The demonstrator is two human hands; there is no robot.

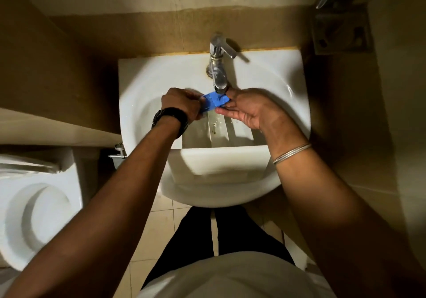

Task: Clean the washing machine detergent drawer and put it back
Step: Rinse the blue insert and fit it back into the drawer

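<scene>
A small blue plastic insert (pixel 215 102) is held under the spout of the chrome tap (pixel 217 67), over the white sink (pixel 143 83). My left hand (pixel 182 105) grips its left end. My right hand (pixel 251 110) touches its right end with the fingers, palm turned up and wet. The white detergent drawer (pixel 221 157) lies in the basin below both hands, its front panel toward me and its inner compartments open upward. Water runs down inside the drawer.
A white toilet (pixel 36 208) stands at the left, close to the sink. A metal holder (pixel 341 28) is fixed on the wall at the upper right. Beige floor tiles lie below the sink, with my legs in dark trousers.
</scene>
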